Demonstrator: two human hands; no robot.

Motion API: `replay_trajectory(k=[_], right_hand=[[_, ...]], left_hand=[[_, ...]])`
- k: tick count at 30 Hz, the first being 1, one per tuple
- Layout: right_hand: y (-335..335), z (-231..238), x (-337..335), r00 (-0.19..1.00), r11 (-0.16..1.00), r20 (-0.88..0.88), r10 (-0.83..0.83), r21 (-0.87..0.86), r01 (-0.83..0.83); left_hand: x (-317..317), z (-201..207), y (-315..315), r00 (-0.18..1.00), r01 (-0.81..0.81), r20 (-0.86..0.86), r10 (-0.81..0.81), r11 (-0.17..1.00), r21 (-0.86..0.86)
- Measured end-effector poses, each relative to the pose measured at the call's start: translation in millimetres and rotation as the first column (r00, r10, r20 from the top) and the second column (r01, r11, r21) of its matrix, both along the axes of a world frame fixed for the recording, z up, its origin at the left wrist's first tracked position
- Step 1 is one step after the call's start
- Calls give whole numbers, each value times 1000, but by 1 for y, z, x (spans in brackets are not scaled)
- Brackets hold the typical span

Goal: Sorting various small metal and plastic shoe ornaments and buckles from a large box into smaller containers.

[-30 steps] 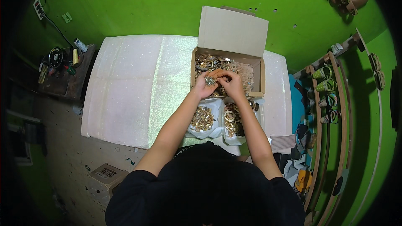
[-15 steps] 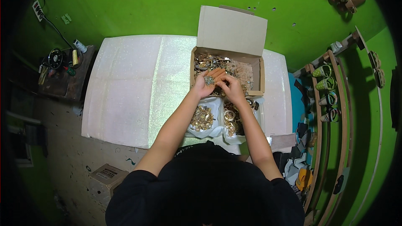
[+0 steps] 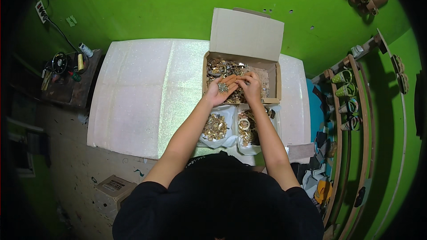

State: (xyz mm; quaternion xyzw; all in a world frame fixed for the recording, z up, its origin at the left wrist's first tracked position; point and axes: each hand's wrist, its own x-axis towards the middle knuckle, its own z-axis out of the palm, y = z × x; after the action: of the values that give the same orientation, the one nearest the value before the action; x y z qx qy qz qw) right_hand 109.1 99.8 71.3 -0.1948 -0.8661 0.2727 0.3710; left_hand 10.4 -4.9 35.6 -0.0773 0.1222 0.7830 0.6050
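My left hand (image 3: 219, 92) lies palm up over the front of an open cardboard box (image 3: 278, 84), fingers stretched out, bearing a small heap of silvery metal pieces (image 3: 223, 87). Beside its fingertips is my right hand (image 3: 251, 86), its fingers pinched together; whatever they hold is too small to make out. Under both hands, the box contains a jumble of gold and silver metal fittings (image 3: 218, 65), mostly toward its left side. Nearer to me are two plastic-lined containers: the left has small gold pieces (image 3: 215, 127), the right has larger rings and fittings (image 3: 244, 125).
The box stands on a table with a shimmering white cover (image 3: 133, 93), its lid (image 3: 247, 31) raised toward the green wall. At left, a small dark table (image 3: 66, 80) carries thread spools. A wooden rack (image 3: 336, 120) with sandals stands right; a carton (image 3: 114, 189) sits on the floor.
My right hand has shifted slightly up and to the right, from above the left palm toward its fingertips. My left hand stays nearly in place with the silvery pieces.
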Motion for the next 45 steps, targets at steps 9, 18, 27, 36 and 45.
replay_trajectory(k=[9,18,27,36,45], right_hand=[[1,-4,-2,997,999,-71,-3,-42,0],[0,-5,-3,997,998,-59,-50,27,52],[-3,1,-1,994,988,-85,-75,127,86],[-2,0,0,995,984,-70,-76,157,86],[-7,2,-2,992,977,-67,-107,177,118]], left_hand=[[-1,0,1,999,-16,28,17,1000,-20],[0,2,1,1000,14,25,-12,997,-76],[0,6,1,1000,22,-10,-23,993,-114],[-2,-3,2,1000,17,15,-17,1000,-17],[-2,-3,2,998,-17,64,21,998,-65]])
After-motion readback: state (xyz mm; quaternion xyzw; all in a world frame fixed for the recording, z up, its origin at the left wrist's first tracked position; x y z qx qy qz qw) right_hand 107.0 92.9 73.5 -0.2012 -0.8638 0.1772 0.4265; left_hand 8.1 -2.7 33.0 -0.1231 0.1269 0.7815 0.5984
